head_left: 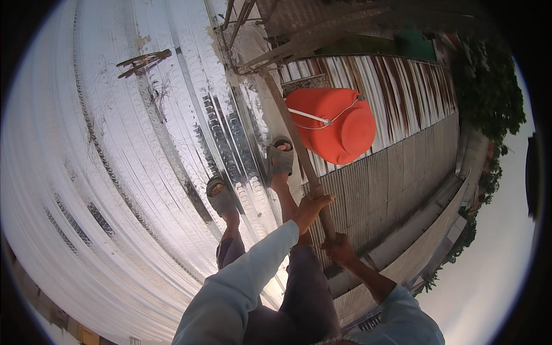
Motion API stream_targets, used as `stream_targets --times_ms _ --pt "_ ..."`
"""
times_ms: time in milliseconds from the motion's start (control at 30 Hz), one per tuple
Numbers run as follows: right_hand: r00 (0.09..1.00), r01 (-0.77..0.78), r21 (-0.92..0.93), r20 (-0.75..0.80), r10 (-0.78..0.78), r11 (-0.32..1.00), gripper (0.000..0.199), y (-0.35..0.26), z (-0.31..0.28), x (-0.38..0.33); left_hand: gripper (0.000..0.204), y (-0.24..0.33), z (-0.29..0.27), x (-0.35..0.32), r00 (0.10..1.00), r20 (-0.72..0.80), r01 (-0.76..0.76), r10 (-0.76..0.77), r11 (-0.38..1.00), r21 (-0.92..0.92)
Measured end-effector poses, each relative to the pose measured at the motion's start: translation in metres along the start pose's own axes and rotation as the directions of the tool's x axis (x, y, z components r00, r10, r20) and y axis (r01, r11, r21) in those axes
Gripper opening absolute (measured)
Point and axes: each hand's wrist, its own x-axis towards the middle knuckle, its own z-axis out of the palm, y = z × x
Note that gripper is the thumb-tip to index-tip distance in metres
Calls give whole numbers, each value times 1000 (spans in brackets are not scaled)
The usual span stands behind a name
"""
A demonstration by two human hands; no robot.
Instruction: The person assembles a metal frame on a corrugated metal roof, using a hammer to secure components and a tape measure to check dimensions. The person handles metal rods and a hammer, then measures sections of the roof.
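Note:
A long wooden pole (299,149) runs from my hands up and away across the roof. My left hand (311,208) grips it, fingers wrapped round the shaft. Just below, my right hand (339,248) holds the same pole. An orange bucket (333,123) with a white handle lies tilted beside the pole's far part. Whether it hangs from the pole I cannot tell. My two feet in grey sandals (280,156) stand on the shiny corrugated metal roof (115,172).
A rusty corrugated roof (397,86) lies beyond the bucket, with a lower grey ribbed roof (391,184) and a concrete ledge (414,230) to the right. A bent metal piece (144,60) rests on the shiny roof. Metal framing (253,34) stands ahead. Trees (489,86) at right.

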Motion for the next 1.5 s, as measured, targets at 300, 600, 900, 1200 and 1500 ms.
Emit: stream_targets --times_ms 300,600,900,1200,1500 --pt "977 21 -211 -202 -64 977 14 40 -1 -23 49 -12 -86 -29 974 -100 -216 205 970 -115" --pt "894 86 -350 -387 -227 933 26 182 -30 -40 29 -41 44 23 996 66 -42 59 969 -243" --pt "897 163 -130 -393 -202 978 24 57 9 103 28 33 13 152 975 -104 -220 198 931 -290" --pt "914 206 -149 -324 -245 967 28 17 9 145 32 64 -16 181 959 -176 -266 223 922 -283" --pt "912 241 -363 -232 -338 900 16 -37 -43 93 30 94 3 171 943 -180 -330 279 841 -428"
